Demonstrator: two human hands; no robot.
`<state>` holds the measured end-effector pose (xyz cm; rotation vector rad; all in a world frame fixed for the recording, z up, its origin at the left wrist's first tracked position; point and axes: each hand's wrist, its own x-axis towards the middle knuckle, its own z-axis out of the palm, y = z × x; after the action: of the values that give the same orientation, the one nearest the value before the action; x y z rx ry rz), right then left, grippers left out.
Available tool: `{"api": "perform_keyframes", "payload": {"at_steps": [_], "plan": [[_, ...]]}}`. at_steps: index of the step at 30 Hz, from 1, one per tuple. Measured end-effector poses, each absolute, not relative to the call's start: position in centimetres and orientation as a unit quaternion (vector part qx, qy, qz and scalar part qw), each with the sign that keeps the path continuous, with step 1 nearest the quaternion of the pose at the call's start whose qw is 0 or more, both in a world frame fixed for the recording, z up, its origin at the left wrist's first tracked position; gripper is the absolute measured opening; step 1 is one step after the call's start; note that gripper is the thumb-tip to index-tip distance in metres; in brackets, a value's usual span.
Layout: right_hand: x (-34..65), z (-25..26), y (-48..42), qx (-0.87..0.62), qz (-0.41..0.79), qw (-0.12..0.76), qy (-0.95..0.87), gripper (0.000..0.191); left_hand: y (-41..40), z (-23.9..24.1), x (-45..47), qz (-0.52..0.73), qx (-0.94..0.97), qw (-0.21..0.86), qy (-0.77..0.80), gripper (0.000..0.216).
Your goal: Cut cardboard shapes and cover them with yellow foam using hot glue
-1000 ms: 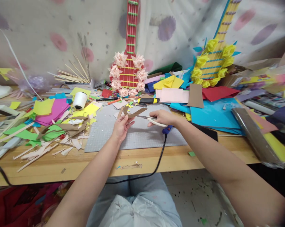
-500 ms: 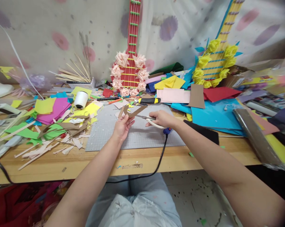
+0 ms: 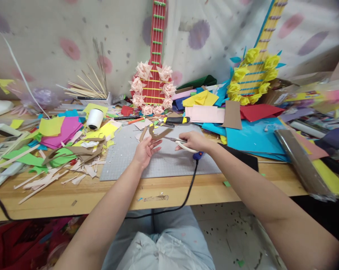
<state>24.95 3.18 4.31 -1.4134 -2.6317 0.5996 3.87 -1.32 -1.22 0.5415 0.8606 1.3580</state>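
My left hand point(image 3: 147, 150) pinches a piece of brown paper point(image 3: 161, 134) between thumb and fingers, above the grey cutting mat point(image 3: 124, 165). The brown paper has a curved strip hanging off its left side. In my right hand point(image 3: 194, 140) are scissors with white handles point(image 3: 186, 147), their fingers wrapped by mine. The blades point left, with their tips at the right end of the brown paper. Just below my right hand lies a blue tool end point(image 3: 197, 155) with a black cord.
Paper scraps point(image 3: 57, 161) cover the left side. A white thread spool point(image 3: 95, 119) lies behind them. A red paper guitar point(image 3: 151, 88) and a yellow one point(image 3: 252, 78) lean at the back. Blue sheets point(image 3: 256, 138) and a wrapped brown bundle point(image 3: 301, 161) lie right. A yellow-black cutter point(image 3: 176, 120) rests behind the mat.
The whole view has shifted slightly left. The left fingers are spread a little more beside the brown paper, and its angle has changed slightly. The scissors stay in my right hand.
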Motion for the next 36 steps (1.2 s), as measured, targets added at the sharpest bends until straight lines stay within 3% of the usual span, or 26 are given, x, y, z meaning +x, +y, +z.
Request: {"api": "perform_keyframes", "payload": {"at_steps": [9, 24, 36], "plan": [[25.2, 4.2, 3.4, -0.452, 0.212, 0.030, -0.866, 0.051, -0.8, -1.8, 3.5, 0.641, 0.268, 0.596, 0.401, 0.023], [24.7, 3.6, 3.1, -0.457, 0.232, 0.035, -0.858, 0.049, -1.1, -2.1, 4.5, 0.647, 0.233, 0.600, 0.409, 0.015], [23.9, 3.5, 2.3, -0.477, 0.172, 0.069, -0.859, 0.044, -0.9, -1.9, 4.3, 0.635, 0.198, 0.625, 0.409, 0.011]]}}
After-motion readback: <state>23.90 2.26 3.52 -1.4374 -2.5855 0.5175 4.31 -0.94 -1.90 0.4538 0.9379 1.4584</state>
